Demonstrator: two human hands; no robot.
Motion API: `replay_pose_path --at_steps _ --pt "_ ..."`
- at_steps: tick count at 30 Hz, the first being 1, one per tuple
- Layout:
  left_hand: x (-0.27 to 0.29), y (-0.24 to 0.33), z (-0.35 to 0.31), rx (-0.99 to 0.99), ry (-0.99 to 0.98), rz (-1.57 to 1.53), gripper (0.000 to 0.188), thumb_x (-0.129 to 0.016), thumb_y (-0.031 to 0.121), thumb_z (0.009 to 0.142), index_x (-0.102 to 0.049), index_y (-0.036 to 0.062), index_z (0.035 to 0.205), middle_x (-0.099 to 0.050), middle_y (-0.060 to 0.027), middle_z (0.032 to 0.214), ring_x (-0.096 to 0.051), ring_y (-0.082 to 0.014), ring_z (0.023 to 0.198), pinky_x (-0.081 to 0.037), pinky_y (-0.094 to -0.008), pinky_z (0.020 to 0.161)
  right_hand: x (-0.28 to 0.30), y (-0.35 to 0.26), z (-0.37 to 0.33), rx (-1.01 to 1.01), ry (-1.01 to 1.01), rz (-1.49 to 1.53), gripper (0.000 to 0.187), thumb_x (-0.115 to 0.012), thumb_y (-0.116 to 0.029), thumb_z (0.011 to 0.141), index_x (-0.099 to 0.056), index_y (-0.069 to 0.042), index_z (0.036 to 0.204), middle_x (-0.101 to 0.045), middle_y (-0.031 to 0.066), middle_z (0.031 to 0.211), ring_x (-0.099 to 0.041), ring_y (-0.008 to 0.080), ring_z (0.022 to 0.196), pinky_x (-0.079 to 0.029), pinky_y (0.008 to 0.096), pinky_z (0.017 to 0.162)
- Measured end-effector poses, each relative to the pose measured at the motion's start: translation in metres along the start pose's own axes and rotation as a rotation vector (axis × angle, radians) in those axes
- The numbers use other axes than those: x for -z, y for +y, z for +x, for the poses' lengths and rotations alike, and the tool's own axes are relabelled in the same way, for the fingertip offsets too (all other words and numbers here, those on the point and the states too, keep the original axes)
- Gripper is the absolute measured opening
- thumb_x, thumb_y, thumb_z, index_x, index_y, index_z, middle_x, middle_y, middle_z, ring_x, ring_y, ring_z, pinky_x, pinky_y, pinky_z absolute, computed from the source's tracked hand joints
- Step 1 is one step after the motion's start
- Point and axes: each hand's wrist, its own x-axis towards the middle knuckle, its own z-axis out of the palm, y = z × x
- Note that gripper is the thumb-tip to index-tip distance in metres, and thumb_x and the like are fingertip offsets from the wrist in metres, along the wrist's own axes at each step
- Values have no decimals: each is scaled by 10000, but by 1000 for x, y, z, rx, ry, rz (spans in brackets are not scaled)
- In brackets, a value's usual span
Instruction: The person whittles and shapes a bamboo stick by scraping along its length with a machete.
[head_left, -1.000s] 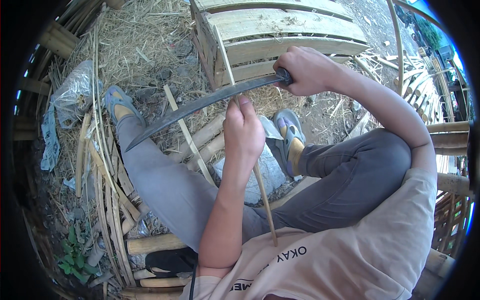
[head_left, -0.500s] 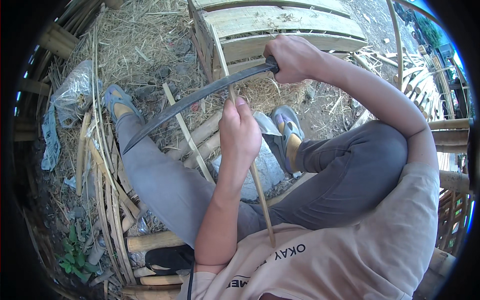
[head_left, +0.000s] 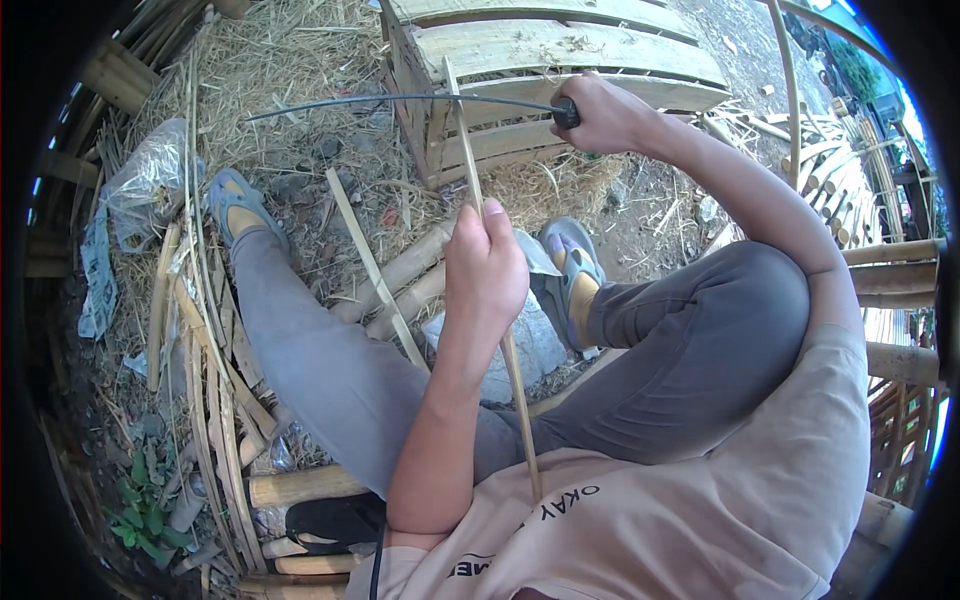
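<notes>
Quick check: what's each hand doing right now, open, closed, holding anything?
Left hand: closed around the thin bamboo strip, held upright.
Right hand: closed on the handle of the long knife, blade across the strip's top.

The bamboo strip (head_left: 497, 300) is pale yellow-tan. The knife (head_left: 400, 100) has a dark grey, almost black blade and a black handle. The trousers (head_left: 330, 360) are plain grey. The shirt (head_left: 680, 500) is light beige with dark lettering. The sandals (head_left: 232, 205) are blue-grey with yellowish insoles. The wooden crate (head_left: 540, 40) is pale, weathered yellow-green. The straw (head_left: 290, 60) on the ground is dry tan. The plastic bag (head_left: 150, 185) is clear and whitish. The small plants (head_left: 135, 520) are green. The flat stone (head_left: 530, 345) is light grey.
</notes>
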Motion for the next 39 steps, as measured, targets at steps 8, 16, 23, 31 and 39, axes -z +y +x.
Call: replay_pose_path --at_steps 8,16,23,31,39 --pt "4 18 -6 -21 12 22 426 -448 323 1035 -531 -85 945 -647 -237 731 -672 -377 713 -493 -477 690 2 -38 -9 175 -52 -36 201 -728 -176 780 -689 20 803 -648 217 703 -663 404 744 -516 459 689" --pt "-5 11 -13 -57 72 118 382 -588 317 976 -542 -60 938 -622 -141 695 -627 -200 629 -483 -357 597 1 -56 -6 184 -28 -170 243 -649 -80 647 -722 21 855 -673 233 733 -674 413 755 -549 466 709" --pt "-3 9 -16 -70 66 27 336 -625 204 916 -538 -116 968 -610 -191 653 -652 -305 590 -497 -425 581 -3 -53 4 170 12 -235 285 -641 -55 572 -716 34 833 -676 226 725 -674 410 723 -552 470 693" --pt "-1 11 -18 -85 43 26 219 -583 79 837 -508 -90 953 -570 -138 605 -604 -238 520 -476 -392 534 2 -43 5 139 31 -226 262 -653 -63 589 -712 27 828 -659 224 706 -671 404 731 -551 466 718" --pt "-2 6 -15 -66 24 48 184 -589 124 875 -483 -19 920 -554 -88 672 -537 -146 574 -449 -335 541 5 -1 4 33 106 -254 271 -655 -82 654 -701 17 902 -693 224 771 -694 399 742 -569 462 737"
